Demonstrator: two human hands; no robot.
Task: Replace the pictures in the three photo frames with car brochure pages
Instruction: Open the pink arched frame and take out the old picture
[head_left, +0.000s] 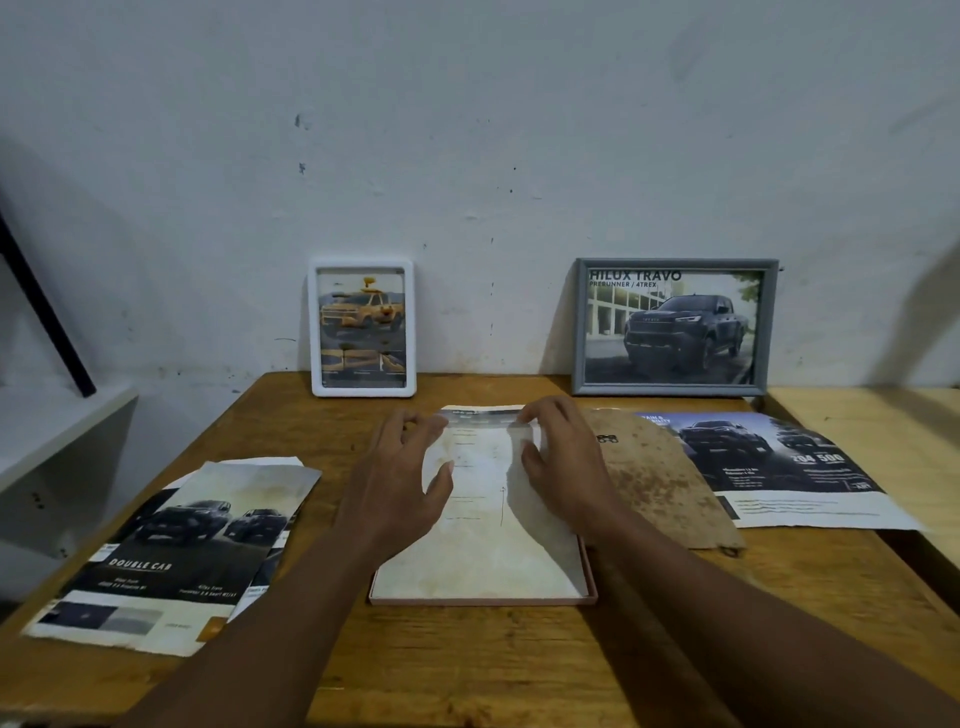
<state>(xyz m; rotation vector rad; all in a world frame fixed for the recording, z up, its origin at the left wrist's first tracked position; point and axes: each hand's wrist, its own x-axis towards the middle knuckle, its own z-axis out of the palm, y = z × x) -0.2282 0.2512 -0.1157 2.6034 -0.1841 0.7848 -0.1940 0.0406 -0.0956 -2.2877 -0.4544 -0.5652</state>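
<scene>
**3 frames, 2 hands on page in the flat one**

Frames: 3. The white frame (363, 387) is portrait and stands against the wall (467, 130) with a yellow car picture in it. The grey frame (675, 388) is landscape and stands against the wall with a dark pickup page in it. The pink frame (483, 600) lies flat mid-counter, long axis running away from the person.

A pale page (483, 540) lies in the pink frame, portrait. Its printed header is at the far end and sticks out past the frame's far edge.

Hands: 2. The right hand (563, 467) has thumb and fingers pinched on the page's folded-up right strip, a tight grip. The left hand (400, 478) is over the page's left edge with fingers loosely spread and no grip on anything. Can't tell if it touches the page.

1 brown backing board (660, 488) lies flat just right of the pink frame, overlapping 1 loose brochure sheet (795, 467). On the left is a brochure stack (171, 551), at least 2 sheets, with "DOUBLE CAB" on top. All sit on the wooden counter (467, 670).
</scene>
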